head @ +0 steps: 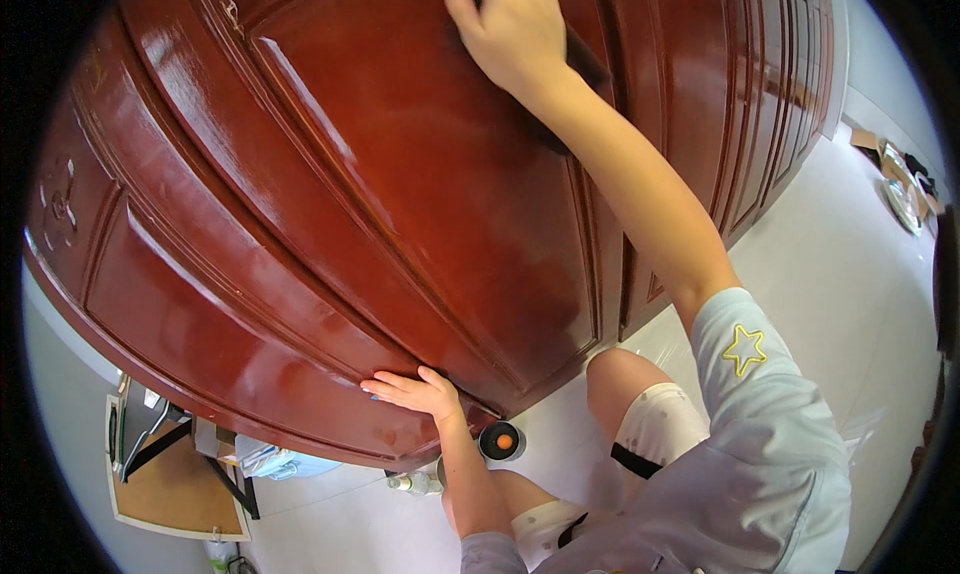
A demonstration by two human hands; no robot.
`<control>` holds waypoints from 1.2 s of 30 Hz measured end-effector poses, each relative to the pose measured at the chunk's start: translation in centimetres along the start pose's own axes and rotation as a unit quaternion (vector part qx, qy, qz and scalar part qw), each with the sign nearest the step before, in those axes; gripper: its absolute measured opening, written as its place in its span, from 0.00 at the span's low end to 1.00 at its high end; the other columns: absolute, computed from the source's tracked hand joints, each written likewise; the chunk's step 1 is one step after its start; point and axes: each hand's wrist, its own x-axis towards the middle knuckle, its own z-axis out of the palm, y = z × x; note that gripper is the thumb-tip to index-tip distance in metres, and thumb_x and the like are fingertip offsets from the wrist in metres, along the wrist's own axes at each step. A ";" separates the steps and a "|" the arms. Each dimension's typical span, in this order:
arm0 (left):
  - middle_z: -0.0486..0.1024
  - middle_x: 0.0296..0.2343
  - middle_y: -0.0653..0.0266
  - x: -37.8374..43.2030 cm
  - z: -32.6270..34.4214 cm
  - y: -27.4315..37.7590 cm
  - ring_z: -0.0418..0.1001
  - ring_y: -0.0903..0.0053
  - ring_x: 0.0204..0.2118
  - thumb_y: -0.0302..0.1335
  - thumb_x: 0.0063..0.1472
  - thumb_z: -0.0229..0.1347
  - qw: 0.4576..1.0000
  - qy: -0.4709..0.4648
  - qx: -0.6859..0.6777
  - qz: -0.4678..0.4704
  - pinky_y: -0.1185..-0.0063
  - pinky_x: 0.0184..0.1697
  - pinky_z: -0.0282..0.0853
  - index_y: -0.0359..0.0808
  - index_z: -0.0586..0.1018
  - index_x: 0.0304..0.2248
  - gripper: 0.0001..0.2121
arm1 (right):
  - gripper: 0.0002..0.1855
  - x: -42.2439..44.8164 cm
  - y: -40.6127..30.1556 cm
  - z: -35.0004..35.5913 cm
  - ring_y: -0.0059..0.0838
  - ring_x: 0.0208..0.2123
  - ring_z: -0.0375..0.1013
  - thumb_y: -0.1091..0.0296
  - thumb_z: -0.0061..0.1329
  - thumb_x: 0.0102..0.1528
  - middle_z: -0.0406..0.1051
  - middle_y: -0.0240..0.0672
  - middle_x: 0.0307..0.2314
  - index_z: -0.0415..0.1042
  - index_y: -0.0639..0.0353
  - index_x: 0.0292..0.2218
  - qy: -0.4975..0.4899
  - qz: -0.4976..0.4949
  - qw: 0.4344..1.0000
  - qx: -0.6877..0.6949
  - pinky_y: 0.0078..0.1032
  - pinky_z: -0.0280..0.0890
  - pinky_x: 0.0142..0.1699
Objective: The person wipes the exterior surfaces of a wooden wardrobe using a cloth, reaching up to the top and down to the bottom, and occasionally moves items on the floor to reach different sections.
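A large red-brown panelled wooden cabinet (450,199) with a glossy finish stands before me. Flat against it near the top of the view is my right hand (517,30), thumb spread, its fingertips cut off by the picture's edge; I cannot tell whether anything lies under the palm. My left hand (420,394) rests with fingers extended on the cabinet's lower left part and holds nothing. Just right of that wrist, on the floor, stands a dark round container (501,440) with an orange ball-like thing (505,442) in it.
A clear bottle (415,485) is on the pale tiled floor (795,274) beside my left forearm. At the lower left are a brown board with a pale edge (169,491) and light blue cloth or plastic (289,461). Cardboard and assorted items (900,176) lie by the far right wall.
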 end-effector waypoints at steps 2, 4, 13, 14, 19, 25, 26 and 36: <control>0.34 0.54 0.41 -0.2 0.2 -0.1 0.36 0.50 0.57 0.44 0.60 0.33 1.000 0.005 0.005 -0.004 0.58 0.56 0.32 0.30 0.45 0.55 0.31 | 0.33 1.7 -1.5 0.3 0.56 0.53 0.45 0.58 0.40 0.52 0.43 0.55 0.53 0.50 0.78 0.49 0.004 0.017 1.000 0.015 0.46 0.45 0.54; 0.35 0.54 0.41 -0.2 0.1 -0.1 0.36 0.49 0.57 0.44 0.60 0.33 1.000 0.006 0.009 -0.011 0.58 0.56 0.32 0.30 0.45 0.55 0.31 | 0.30 0.3 -3.8 -1.5 0.56 0.54 0.44 0.59 0.41 0.51 0.43 0.52 0.53 0.53 0.75 0.49 -0.038 0.023 0.998 0.046 0.46 0.45 0.55; 0.36 0.55 0.42 -0.3 0.3 -0.1 0.36 0.51 0.57 0.43 0.60 0.35 1.000 0.013 -0.006 0.010 0.58 0.56 0.33 0.31 0.47 0.54 0.30 | 0.37 -36.3 -8.8 -13.1 0.60 0.50 0.51 0.49 0.48 0.41 0.54 0.56 0.46 0.61 0.74 0.43 -0.361 0.026 0.928 0.084 0.52 0.50 0.49; 0.36 0.54 0.42 -0.3 0.3 -0.5 0.36 0.51 0.57 0.43 0.60 0.35 1.000 0.015 -0.004 0.007 0.58 0.56 0.33 0.31 0.47 0.54 0.30 | 0.37 -38.8 -9.7 -14.4 0.59 0.50 0.50 0.48 0.48 0.42 0.53 0.57 0.47 0.61 0.75 0.43 -0.385 0.074 0.918 0.059 0.52 0.48 0.51; 0.33 0.55 0.42 -0.7 0.1 -1.5 0.34 0.51 0.57 0.44 0.60 0.35 1.000 -0.015 -0.001 0.006 0.59 0.56 0.32 0.29 0.46 0.54 0.31 | 0.48 -33.4 -12.2 -12.0 0.59 0.56 0.34 0.52 0.52 0.43 0.37 0.61 0.53 0.42 0.77 0.52 -0.231 0.402 0.871 0.163 0.49 0.34 0.56; 0.31 0.54 0.40 0.2 -0.3 -0.3 0.31 0.50 0.57 0.54 0.55 0.38 0.999 -0.034 -0.037 0.013 0.59 0.56 0.30 0.27 0.43 0.54 0.41 | 0.28 -12.5 -4.0 -3.5 0.62 0.54 0.37 0.50 0.45 0.48 0.35 0.53 0.55 0.67 0.74 0.15 -0.082 0.161 0.982 0.051 0.52 0.43 0.53; 0.31 0.54 0.40 0.2 -0.3 -0.1 0.31 0.50 0.58 0.56 0.53 0.38 0.998 -0.037 -0.040 0.008 0.59 0.56 0.30 0.27 0.42 0.54 0.42 | 0.27 -9.8 -2.4 -2.3 0.62 0.53 0.40 0.51 0.45 0.47 0.41 0.54 0.53 0.67 0.73 0.17 -0.045 0.125 0.990 0.040 0.52 0.45 0.51; 0.30 0.54 0.41 0.0 -0.3 -0.3 0.31 0.50 0.58 0.54 0.55 0.37 1.000 -0.001 -0.008 0.024 0.57 0.55 0.30 0.28 0.42 0.55 0.40 | 0.26 -24.2 0.8 -9.6 0.54 0.53 0.49 0.74 0.47 0.34 0.55 0.39 0.50 0.66 0.71 0.40 -0.172 0.102 0.978 0.062 0.51 0.53 0.48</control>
